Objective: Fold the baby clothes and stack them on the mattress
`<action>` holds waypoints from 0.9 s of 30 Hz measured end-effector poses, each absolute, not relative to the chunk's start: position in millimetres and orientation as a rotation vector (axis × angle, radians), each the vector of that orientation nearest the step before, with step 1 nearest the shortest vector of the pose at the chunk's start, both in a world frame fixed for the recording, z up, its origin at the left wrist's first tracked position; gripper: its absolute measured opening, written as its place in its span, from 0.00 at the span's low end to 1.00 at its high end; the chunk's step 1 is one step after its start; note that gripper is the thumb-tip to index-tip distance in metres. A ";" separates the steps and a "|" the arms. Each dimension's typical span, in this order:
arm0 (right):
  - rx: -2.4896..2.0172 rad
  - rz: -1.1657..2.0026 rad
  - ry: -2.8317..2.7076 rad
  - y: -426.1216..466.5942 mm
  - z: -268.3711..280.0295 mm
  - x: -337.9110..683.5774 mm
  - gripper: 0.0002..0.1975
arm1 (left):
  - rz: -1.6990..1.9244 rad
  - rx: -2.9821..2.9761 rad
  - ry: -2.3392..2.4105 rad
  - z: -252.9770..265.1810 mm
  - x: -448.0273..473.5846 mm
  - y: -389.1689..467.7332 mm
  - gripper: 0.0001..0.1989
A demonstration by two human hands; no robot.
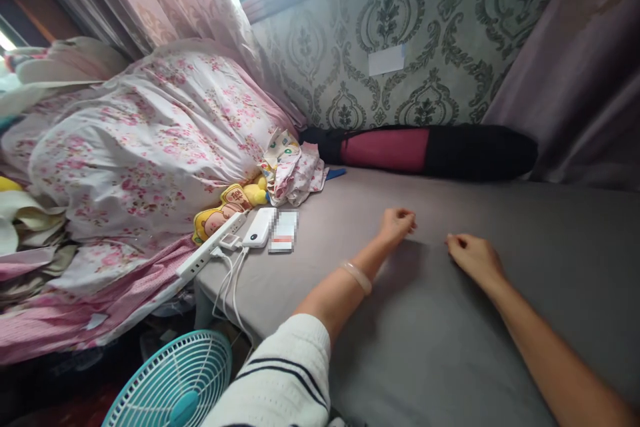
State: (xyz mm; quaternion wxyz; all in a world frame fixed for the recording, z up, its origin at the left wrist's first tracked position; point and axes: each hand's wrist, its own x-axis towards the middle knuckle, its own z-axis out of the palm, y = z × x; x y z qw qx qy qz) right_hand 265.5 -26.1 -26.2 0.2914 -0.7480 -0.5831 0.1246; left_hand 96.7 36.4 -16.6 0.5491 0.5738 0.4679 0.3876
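Observation:
My left hand point(399, 224) is held over the grey sheet point(430, 327) with its fingers curled closed. On that wrist is a pale bangle point(356, 277), and a white knitted sleeve with dark stripes point(290, 373) covers the upper forearm. A short gap to the right, my right hand point(474, 257) is closed too, thumb and forefinger bent together in a pinch. The two hands face each other and do not touch. Whether either one holds something thin or small cannot be made out. A dark shadow lies on the sheet below my left hand.
Left of my hands lie a white power bank point(260, 227), a blurred-out phone-like rectangle point(283, 232), a power strip point(210, 247) with cables, a yellow plush toy point(215, 221) and folded cloths point(297, 177). A black-and-red long bag point(385, 149) lines the wall. A teal fan point(175, 380) stands below.

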 end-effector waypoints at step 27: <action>-2.148 0.285 -1.735 -30.3 -49.5 221.2 0.21 | 0.894 1.427 2.648 49.6 -203.5 137.4 0.22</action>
